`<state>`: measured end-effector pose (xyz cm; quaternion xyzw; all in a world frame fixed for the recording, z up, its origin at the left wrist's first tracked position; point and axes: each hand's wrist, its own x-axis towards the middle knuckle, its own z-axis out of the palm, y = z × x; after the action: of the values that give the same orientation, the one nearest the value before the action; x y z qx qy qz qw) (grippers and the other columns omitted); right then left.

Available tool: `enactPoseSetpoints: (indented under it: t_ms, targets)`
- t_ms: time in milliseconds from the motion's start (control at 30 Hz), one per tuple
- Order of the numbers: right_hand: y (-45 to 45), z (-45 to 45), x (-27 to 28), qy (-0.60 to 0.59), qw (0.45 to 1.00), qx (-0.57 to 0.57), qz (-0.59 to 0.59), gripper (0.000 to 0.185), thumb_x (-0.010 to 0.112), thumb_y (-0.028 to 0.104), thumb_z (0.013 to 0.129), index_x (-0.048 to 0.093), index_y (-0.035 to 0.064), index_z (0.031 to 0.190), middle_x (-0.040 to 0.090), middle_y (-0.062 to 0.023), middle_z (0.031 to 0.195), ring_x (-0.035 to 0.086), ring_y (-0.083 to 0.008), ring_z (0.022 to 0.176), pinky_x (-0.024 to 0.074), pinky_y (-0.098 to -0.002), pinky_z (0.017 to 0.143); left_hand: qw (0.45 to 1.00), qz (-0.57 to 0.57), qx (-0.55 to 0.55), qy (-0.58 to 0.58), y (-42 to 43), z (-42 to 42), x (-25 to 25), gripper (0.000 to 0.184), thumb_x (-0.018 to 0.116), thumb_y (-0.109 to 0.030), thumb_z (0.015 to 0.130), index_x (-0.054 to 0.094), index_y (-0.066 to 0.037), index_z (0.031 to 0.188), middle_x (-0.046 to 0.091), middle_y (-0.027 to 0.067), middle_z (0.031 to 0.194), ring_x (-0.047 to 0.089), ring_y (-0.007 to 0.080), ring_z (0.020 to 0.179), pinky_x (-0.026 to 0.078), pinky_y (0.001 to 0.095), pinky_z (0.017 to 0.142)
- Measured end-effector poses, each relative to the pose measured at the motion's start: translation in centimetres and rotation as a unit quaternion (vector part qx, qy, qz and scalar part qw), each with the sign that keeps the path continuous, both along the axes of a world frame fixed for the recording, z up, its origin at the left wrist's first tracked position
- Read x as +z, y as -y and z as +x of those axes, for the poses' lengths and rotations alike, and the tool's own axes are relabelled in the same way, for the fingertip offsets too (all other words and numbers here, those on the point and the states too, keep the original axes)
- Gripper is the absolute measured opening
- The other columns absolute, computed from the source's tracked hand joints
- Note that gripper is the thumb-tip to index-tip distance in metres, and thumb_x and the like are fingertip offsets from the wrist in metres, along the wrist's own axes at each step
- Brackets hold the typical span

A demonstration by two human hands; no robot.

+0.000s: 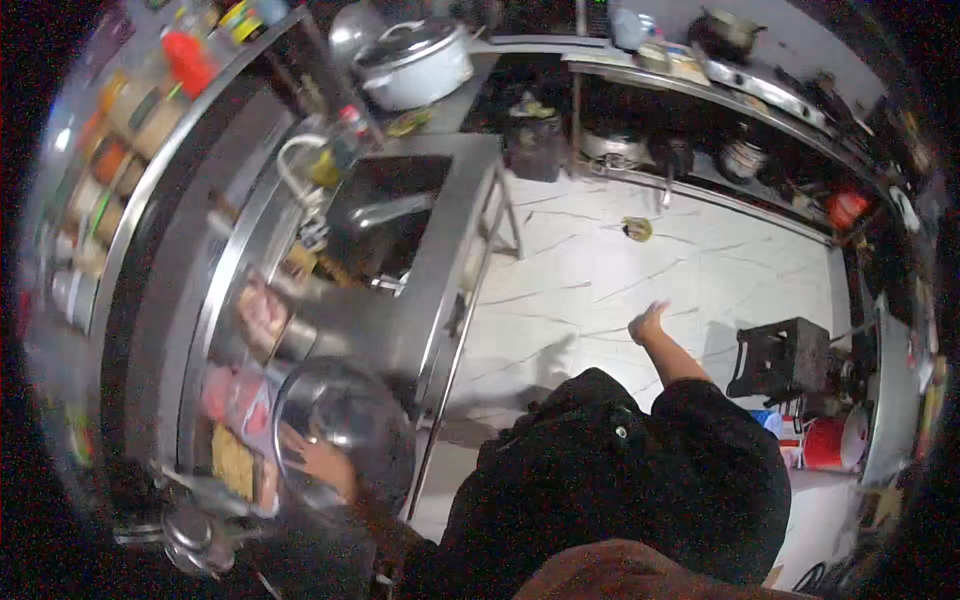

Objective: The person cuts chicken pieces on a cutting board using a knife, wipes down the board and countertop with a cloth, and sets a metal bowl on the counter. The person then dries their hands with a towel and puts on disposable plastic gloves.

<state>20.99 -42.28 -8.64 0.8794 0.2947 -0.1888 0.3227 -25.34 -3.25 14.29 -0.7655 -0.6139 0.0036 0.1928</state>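
My left hand [318,462] is over the near-left rim of a large metal bowl [365,425] on the steel counter. Its fingers are spread and point toward a pink-and-clear plastic bag [245,402]; blur hides whether they touch the rim or the bag. A pack of yellowish food [233,463] lies just below the bag. Out in front of my body, above the white floor, my right hand [648,324] has its fingers loosely extended and holds nothing visible.
A steel sink [390,215] with a tap is set in the counter, beyond a container of pinkish food [262,312]. A white lidded pot [415,70] stands at the far end. A dark stool [782,358] and red bucket [835,442] are on the right. Shelves [740,95] line the back.
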Motion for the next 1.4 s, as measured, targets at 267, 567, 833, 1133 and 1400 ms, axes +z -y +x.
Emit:
enactPoseSetpoints:
  t_ms: [267, 567, 833, 1133, 1400]
  targets:
    - [15.6, 3.2, -7.4, -0.229, 0.941, -0.203, 0.141, 0.033, 0.059, 0.028, 0.073, 0.062, 0.0081, 0.1, 0.06, -0.015, 0.106, 0.058, -0.0298, 0.1, 0.0475, -0.0445, 0.083, 0.926, 0.212, -0.18, 0.255, -7.4, 2.9, 5.8, 0.047, 0.056, -0.029, 0.083, 0.049, 0.004, 0.117, 0.047, 0.0267, 0.12, 0.042, 0.0429, 0.114, 0.031, 0.0428, 0.1]
    - [11.3, 4.2, -13.3, -0.256, 0.896, 0.023, 0.363, 0.048, 0.064, 0.038, 0.074, 0.057, 0.0028, 0.106, 0.06, -0.0177, 0.103, 0.056, -0.0319, 0.099, 0.0451, -0.0383, 0.086, 0.898, 0.347, -0.147, 0.229, -10.2, -5.6, 20.8, 0.028, 0.051, -0.01, 0.076, 0.057, 0.002, 0.101, 0.06, 0.0224, 0.092, 0.057, 0.0359, 0.088, 0.045, 0.0411, 0.077]
    - [-8.5, -8.0, -2.4, -0.247, 0.78, -0.052, 0.572, 0.035, 0.06, 0.009, 0.079, 0.054, -0.0029, 0.111, 0.055, -0.0216, 0.113, 0.052, -0.0328, 0.107, 0.0409, -0.036, 0.091, 0.849, 0.488, -0.054, 0.196, -21.4, -22.9, 31.8, 0.026, 0.046, -0.005, 0.076, 0.058, -0.001, 0.099, 0.059, 0.0228, 0.091, 0.057, 0.04, 0.086, 0.045, 0.0467, 0.076]
    - [-14.3, -22.9, 6.9, -0.266, 0.707, -0.171, 0.633, 0.031, 0.056, 0.004, 0.083, 0.054, 0.0019, 0.114, 0.057, -0.0137, 0.112, 0.057, -0.0159, 0.079, 0.0469, -0.0263, 0.056, 0.866, 0.402, -0.033, 0.295, -34.7, -31.1, 39.9, 0.037, 0.056, -0.027, 0.075, 0.059, -0.005, 0.105, 0.061, 0.0224, 0.098, 0.058, 0.0386, 0.091, 0.045, 0.0476, 0.079]
    - [-16.9, -25.6, 16.9, -0.213, 0.627, -0.125, 0.739, 0.032, 0.052, 0.014, 0.087, 0.052, 0.0063, 0.118, 0.059, -0.009, 0.107, 0.058, -0.0152, 0.077, 0.0478, -0.0264, 0.061, 0.814, 0.284, 0.04, 0.504, -44.2, -37.1, 41.4, 0.068, 0.057, -0.06, 0.069, 0.061, -0.001, 0.103, 0.063, 0.0174, 0.096, 0.06, 0.0302, 0.092, 0.045, 0.044, 0.08]
